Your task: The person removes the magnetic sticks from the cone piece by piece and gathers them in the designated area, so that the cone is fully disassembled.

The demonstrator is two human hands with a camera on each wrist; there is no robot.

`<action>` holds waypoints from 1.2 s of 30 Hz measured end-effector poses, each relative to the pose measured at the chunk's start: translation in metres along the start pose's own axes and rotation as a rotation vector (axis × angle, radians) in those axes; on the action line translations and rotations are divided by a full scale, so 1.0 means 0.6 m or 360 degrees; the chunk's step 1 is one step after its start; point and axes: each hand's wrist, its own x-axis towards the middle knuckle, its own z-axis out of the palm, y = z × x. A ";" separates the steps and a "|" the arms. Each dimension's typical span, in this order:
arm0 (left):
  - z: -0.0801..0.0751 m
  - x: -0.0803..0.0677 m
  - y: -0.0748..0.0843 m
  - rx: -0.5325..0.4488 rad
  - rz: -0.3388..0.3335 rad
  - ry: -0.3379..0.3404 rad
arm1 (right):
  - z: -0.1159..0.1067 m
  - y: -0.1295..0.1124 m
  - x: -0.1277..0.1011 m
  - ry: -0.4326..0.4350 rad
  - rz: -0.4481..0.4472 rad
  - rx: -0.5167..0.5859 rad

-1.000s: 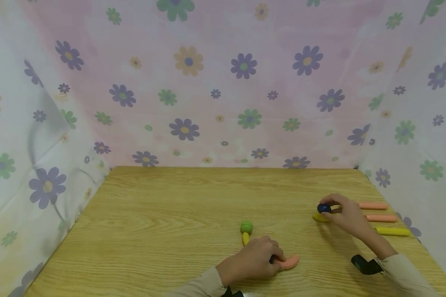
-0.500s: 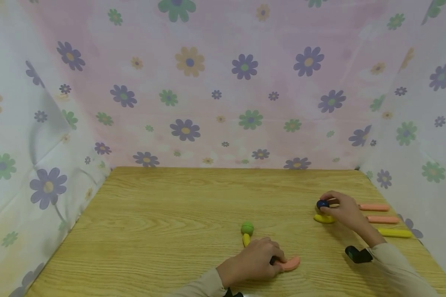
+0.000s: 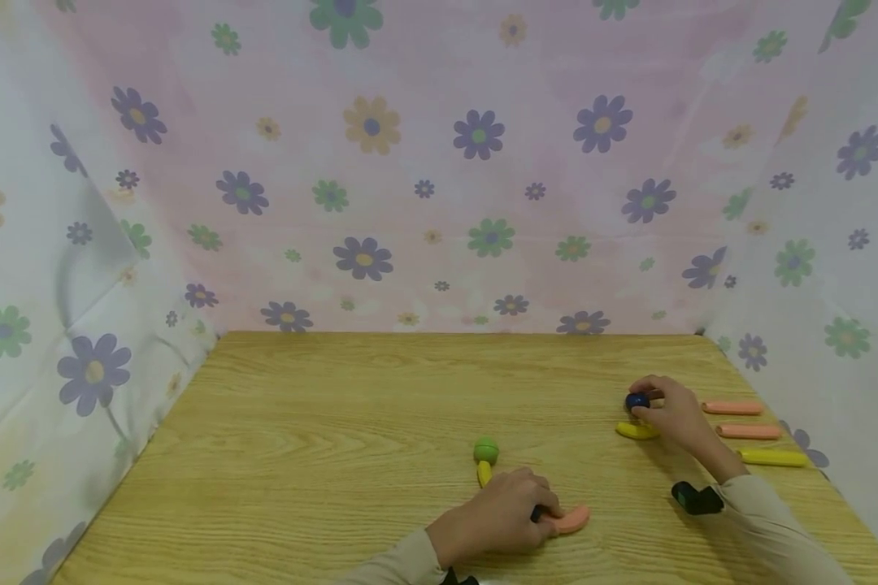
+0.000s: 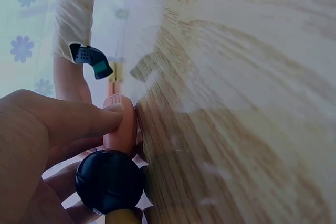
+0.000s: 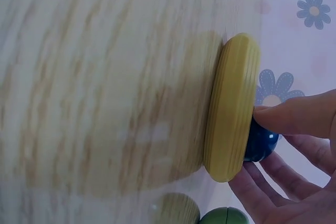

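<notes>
My left hand (image 3: 532, 510) rests on the wooden table (image 3: 351, 422) near its front edge. Its curled fingers (image 4: 79, 121) grip a black ball (image 4: 109, 181), which touches a pink curved piece (image 3: 574, 517); a fingertip presses that pink piece (image 4: 121, 124). From under the hand a short yellow stick (image 3: 484, 472) runs to a green ball (image 3: 486, 448). At the right, my right hand (image 3: 653, 400) pinches a dark blue ball (image 3: 636, 400) just above a yellow curved piece (image 3: 635, 431). In the right wrist view the blue ball (image 5: 261, 141) lies against the yellow piece (image 5: 232, 106).
Two pink sticks (image 3: 732, 407) (image 3: 748, 431) and a yellow stick (image 3: 773, 458) lie along the table's right edge. Flowered cloth walls (image 3: 439, 179) close in the back and both sides. A black wrist camera (image 3: 695, 497) sits on my right forearm.
My right hand has drawn the blue ball slightly up and back from the yellow curved piece, and the forearm has shifted left. My left hand has stayed put.
</notes>
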 end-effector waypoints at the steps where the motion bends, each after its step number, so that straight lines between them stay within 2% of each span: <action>1: 0.000 0.000 0.000 -0.0008 0.0002 0.0003 | -0.001 0.000 -0.001 0.0008 -0.0002 0.0000; 9: 0.001 -0.001 0.001 -0.0053 0.0001 0.0011 | -0.006 0.000 -0.002 0.0024 0.0010 -0.0022; 21: 0.000 -0.003 0.004 0.0021 0.0023 0.0010 | -0.010 -0.002 -0.001 0.0016 -0.0014 -0.0057; 32: 0.002 -0.002 0.004 0.0070 0.0099 0.0036 | -0.022 -0.007 -0.007 0.0003 -0.0022 -0.0113; 36: -0.003 -0.007 -0.002 0.0068 0.0115 0.0041 | -0.029 -0.012 -0.008 0.0019 -0.0075 -0.0117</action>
